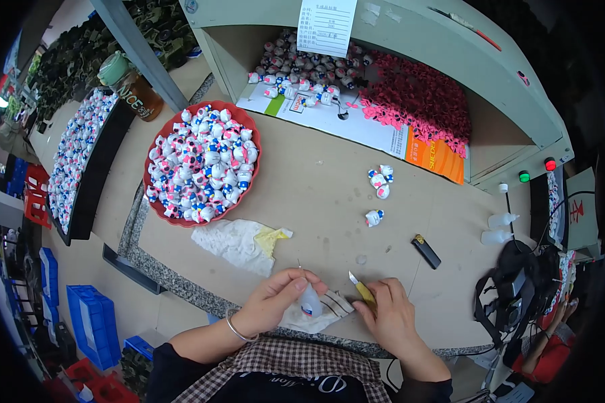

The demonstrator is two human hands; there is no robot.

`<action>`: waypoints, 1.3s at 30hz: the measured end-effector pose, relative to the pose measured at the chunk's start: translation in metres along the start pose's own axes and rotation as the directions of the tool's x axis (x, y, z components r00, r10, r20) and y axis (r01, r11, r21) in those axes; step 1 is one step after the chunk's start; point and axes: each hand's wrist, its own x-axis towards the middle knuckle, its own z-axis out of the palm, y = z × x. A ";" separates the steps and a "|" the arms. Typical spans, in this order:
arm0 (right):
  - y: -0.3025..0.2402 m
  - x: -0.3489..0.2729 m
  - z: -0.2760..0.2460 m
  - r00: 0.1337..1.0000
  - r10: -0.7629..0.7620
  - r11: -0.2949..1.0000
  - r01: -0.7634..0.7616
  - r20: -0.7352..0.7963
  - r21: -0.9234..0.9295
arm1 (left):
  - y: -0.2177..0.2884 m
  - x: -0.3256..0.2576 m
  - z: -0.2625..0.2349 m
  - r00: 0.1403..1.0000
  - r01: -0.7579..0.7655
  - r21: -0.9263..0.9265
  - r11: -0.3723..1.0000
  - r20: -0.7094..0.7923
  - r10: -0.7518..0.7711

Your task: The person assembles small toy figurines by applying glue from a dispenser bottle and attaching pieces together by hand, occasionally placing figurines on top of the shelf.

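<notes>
Between the fingers of my left hand is a small translucent squeeze bottle with a thin needle tip pointing up. My right hand grips a yellow-handled craft knife, its blade directed up and left. Under the bottle, near the table's front edge, lies a whitish cloth with dark stripes. Farther off on the table a few white, blue and pink figurines sit in a cluster, with a single figurine nearer to me. A black lighter rests beyond my right hand.
A red scalloped bowl heaped with figurines stands left, near a crumpled white-and-yellow cloth. A black tray of figurines and a green-lidded jar are farther left. The shelf holds pink parts. Plastic bottles lie right.
</notes>
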 end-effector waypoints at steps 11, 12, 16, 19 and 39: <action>0.016 0.019 -0.002 0.974 0.096 0.904 0.002 -0.207 0.428 | 0.004 0.017 -0.002 0.989 0.137 0.077 0.988 0.048 -0.141; 0.011 0.025 -0.004 0.972 0.095 0.905 0.006 -0.215 0.425 | 0.006 0.018 -0.001 0.989 0.133 0.081 0.988 0.054 -0.138; -0.017 0.045 0.000 0.921 -0.297 0.952 0.306 -0.254 -0.003 | 0.005 0.025 0.004 0.993 0.098 0.045 0.994 0.061 -0.101; -0.017 0.052 0.002 0.864 -0.439 0.887 0.372 -0.248 -0.275 | 0.012 0.027 0.008 0.991 0.122 -0.006 0.993 0.053 -0.122; -0.007 0.067 0.005 0.806 -0.356 0.934 0.283 -0.473 -0.220 | 0.020 0.041 0.007 0.986 0.161 0.003 0.987 0.039 -0.161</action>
